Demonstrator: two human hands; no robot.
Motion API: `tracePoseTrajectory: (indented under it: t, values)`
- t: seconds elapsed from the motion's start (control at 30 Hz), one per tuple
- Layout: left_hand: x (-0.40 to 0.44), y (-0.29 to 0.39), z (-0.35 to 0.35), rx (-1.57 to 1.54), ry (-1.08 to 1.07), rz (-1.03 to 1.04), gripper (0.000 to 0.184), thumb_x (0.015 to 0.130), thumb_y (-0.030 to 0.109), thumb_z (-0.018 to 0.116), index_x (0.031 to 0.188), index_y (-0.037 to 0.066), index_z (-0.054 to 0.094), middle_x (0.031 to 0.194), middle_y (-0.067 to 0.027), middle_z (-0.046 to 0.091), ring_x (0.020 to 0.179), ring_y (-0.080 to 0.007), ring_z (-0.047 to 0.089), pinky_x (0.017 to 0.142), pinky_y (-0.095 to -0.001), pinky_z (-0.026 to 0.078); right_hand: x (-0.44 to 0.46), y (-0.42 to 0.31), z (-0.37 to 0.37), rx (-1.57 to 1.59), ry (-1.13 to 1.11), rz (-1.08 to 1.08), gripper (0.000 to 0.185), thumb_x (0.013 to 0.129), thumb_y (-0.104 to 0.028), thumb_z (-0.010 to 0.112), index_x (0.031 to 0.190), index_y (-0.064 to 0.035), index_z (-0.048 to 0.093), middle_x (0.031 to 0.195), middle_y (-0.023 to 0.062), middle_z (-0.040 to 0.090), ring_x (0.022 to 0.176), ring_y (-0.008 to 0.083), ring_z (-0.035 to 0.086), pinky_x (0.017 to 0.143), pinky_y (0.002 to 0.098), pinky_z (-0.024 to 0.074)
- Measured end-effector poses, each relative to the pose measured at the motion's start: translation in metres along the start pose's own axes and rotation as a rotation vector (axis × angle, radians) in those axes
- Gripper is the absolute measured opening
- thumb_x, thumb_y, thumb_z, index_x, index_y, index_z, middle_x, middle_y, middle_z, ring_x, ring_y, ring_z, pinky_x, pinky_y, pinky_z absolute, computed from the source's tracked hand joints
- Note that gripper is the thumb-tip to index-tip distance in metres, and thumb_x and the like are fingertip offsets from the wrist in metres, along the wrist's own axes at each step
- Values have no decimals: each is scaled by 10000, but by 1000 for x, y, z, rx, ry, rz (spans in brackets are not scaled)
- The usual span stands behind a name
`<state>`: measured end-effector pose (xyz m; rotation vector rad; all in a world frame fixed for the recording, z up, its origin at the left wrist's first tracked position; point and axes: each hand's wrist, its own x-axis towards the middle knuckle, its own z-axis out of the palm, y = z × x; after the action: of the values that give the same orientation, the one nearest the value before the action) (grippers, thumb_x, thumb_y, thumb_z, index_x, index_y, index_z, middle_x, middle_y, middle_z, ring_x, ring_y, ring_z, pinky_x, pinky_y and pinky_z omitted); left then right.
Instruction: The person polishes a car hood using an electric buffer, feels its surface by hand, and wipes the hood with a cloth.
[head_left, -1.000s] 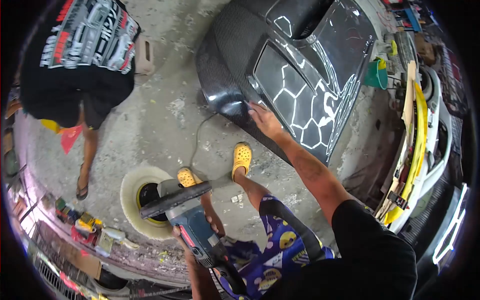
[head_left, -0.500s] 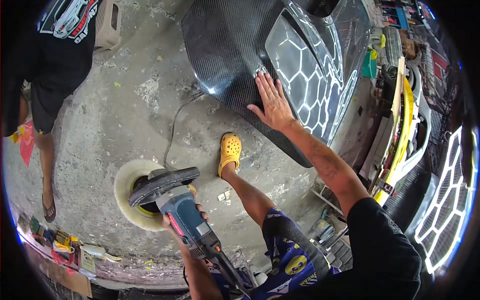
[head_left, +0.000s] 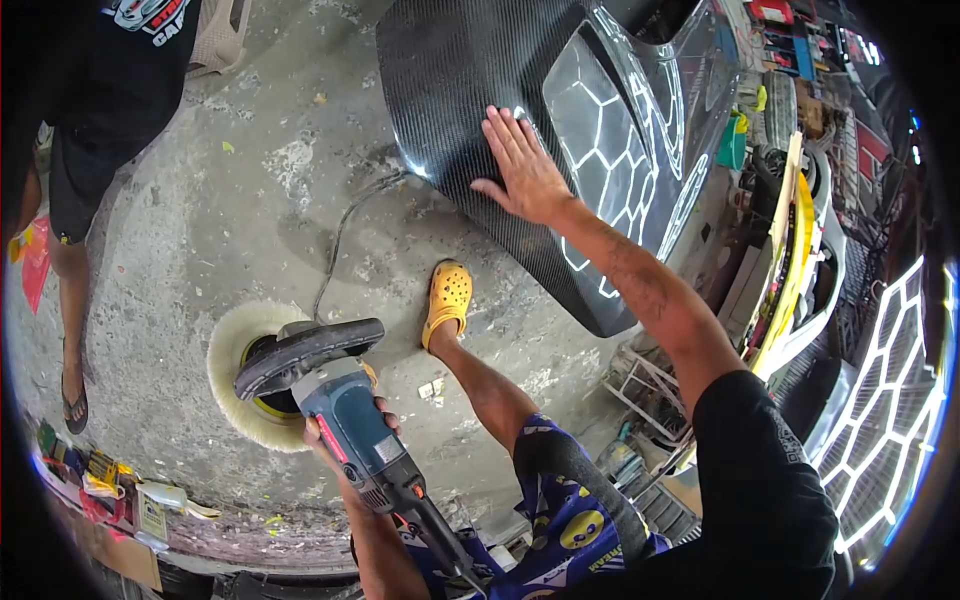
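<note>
My right hand (head_left: 527,178) lies flat, fingers stretched and thumb out to the side, on a glossy black carbon-fibre car body panel (head_left: 450,75). White hexagon light lines reflect in the panel just right of the fingers. Low in the view, my left hand (head_left: 385,415) is wrapped around the body of a grey-blue polisher (head_left: 352,425). Its round, cream-coloured wool pad (head_left: 232,400) faces away to the left, clear of the panel. The polisher's black bow handle (head_left: 310,355) shows above my left hand, which does not grip it. Part of the left fingers is hidden behind the tool.
A dark cable (head_left: 333,245) trails over the worn concrete floor (head_left: 270,220). My foot in a yellow clog (head_left: 447,300) stands below the panel. Another person (head_left: 115,110) stands at left. Car parts (head_left: 800,260) and a green bucket (head_left: 733,142) line the right side.
My right hand has slid a little left over the panel, still flat. The polisher sits slightly further left in view, held the same way; the view itself has shifted somewhat.
</note>
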<state>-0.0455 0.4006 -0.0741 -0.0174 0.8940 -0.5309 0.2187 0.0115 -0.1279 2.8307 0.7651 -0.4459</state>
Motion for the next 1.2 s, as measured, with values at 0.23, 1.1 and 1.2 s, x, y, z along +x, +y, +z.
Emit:
tracePoseTrajectory:
  t: [0.23, 1.1, 1.2]
  values:
    - [2, -4, 4, 36, -25, 0, 1006, 770, 741, 656, 1312, -87, 478, 1120, -231, 609, 922, -394, 669, 810, -520, 605, 2, 7, -9, -42, -95, -153, 864, 1016, -596, 370, 1556, 59, 207, 1666, 169, 156, 1543, 306, 155, 1260, 437, 135]
    - [-3, 1, -16, -53, -145, 17, 1014, 784, 743, 643, 1329, -91, 452, 1167, -246, 582, 1003, -415, 645, 866, -551, 580, 14, -3, -24, -66, -117, -173, 898, 1002, -621, 387, 1555, 63, 206, 1664, 182, 149, 1543, 302, 152, 1253, 445, 161]
    - [-5, -3, 1, -42, 30, 50, 979, 748, 747, 631, 1272, -75, 531, 1069, -250, 647, 884, -407, 684, 732, -524, 598, -11, -12, -16, -47, -192, -358, 878, 1002, -600, 411, 1543, 68, 231, 1652, 193, 183, 1534, 312, 182, 1248, 445, 184]
